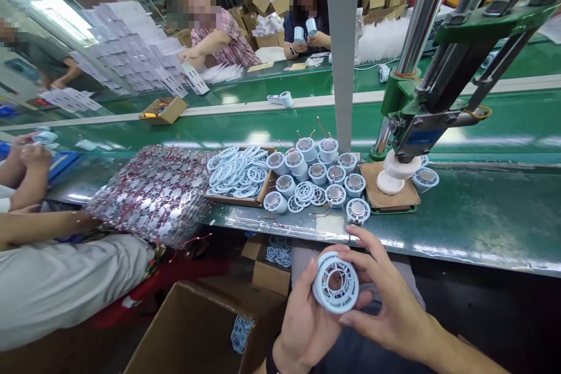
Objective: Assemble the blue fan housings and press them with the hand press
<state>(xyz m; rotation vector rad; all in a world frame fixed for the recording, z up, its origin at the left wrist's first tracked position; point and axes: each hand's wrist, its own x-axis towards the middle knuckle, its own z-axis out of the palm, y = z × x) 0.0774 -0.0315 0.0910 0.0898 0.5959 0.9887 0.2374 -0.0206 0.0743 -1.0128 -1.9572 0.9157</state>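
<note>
Between my two hands, above my lap, is a light-blue round fan housing (336,305) with a slotted ring on its face, turned up toward me. My left hand (302,324) cups it from the left and below, with the thumb along its side. From the right, my right hand (385,298) grips the rim between thumb and fingers. Just beyond, on the bench edge, stand several similar housings (317,173) with silvery round centres, some with thin red wires. Loose slotted rings (304,191) lie among them. A shallow cardboard tray (236,201) holds a heap of flat light-blue rings (239,169).
A green press (432,111) with a white round head (401,165) stands at right over a cardboard-covered base (390,201). Wired silvery parts (153,193) cover the bench at left, near a co-worker's arm (48,228). An open carton (184,327) stands below.
</note>
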